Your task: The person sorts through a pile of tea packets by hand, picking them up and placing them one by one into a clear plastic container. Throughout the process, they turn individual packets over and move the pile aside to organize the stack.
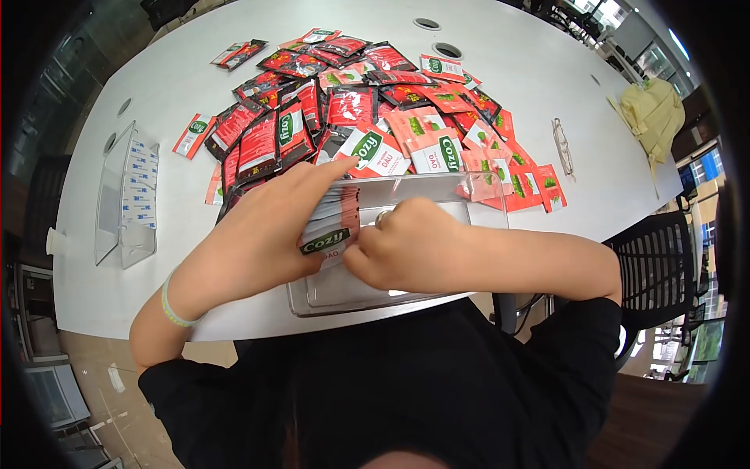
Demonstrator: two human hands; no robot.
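Tabletop (pixel 176 94): left hand (pixel 273 219) cups sachets (pixel 331 223), right hand (pixel 414 244) seems fisted.

The person wears a plain black shirt (pixel 406 375) with short, loose sleeves; its front shows neither print nor pocket. The left sleeve (pixel 195 399) and the right sleeve (pixel 574 336) are the same solid black, both stopping near the elbow and leaving the forearms bare. A tiny pale spot near the left sleeve's outer edge is too small to make out. Around the wrist of the left hand (pixel 262 223) runs a thin bracelet (pixel 167 306), whitish with pale yellow-green. The right hand (pixel 418 242) has a silvery ring (pixel 383 218) on one finger.
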